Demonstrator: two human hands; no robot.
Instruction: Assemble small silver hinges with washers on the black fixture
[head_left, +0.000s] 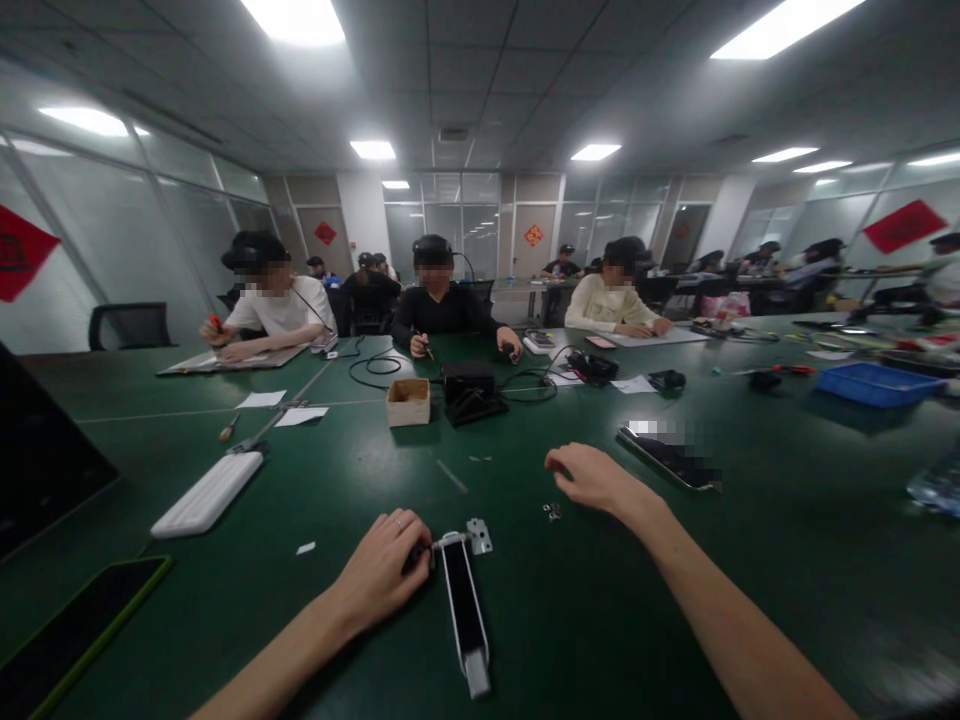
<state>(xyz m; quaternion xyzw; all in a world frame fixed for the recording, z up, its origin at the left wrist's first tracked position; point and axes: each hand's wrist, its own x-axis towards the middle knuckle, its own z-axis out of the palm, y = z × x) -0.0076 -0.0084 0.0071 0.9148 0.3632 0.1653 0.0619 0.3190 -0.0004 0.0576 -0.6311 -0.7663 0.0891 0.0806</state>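
Observation:
A long, narrow device with a black face and white edges lies on the green table in front of me. A silvery metal bracket with holes sits across its far end. My left hand rests at the left side of that end, fingers curled and closed on the bracket's left part, which they mostly cover. Farther right, my right hand is held over the table, its fingers loosely bent and thumb apart, with nothing seen in it. Just below its fingers lie several small metal pieces.
A white power-bank-like block and a green-edged phone lie left. A dark phone lies right. Beyond are a small box, a black device with cables, and a blue tray. Co-workers sit opposite.

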